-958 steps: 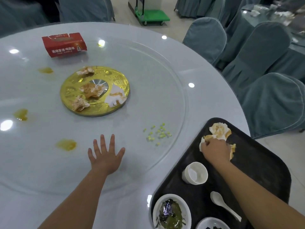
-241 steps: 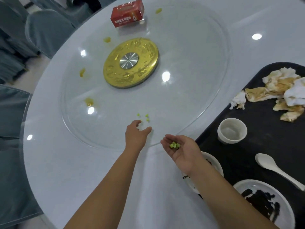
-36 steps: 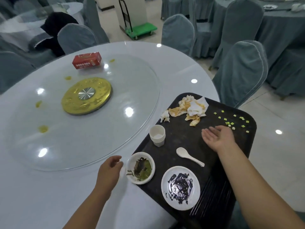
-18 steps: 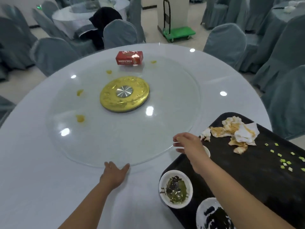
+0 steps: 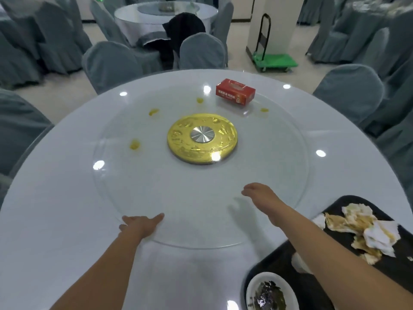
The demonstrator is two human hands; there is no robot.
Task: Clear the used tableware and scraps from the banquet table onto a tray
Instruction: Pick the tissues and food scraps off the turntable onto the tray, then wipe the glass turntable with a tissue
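The black tray sits at the table's near right edge. On it lie crumpled stained napkins, a white bowl of dark green leftovers and a white cup half hidden behind my right forearm. My left hand rests flat on the near rim of the glass turntable, holding nothing. My right hand hovers over the glass to the right, fingers loosely apart and empty. A red tissue box stands at the far side of the glass.
A gold disc with a steel centre marks the turntable's middle. Yellow sauce smears dot the far left of the glass. Grey covered chairs ring the white table. A green trolley stands beyond.
My right hand left the tray and cup and moved out over the glass. The left hand stayed on the rim. The red box has shifted right, so the turntable has rotated.
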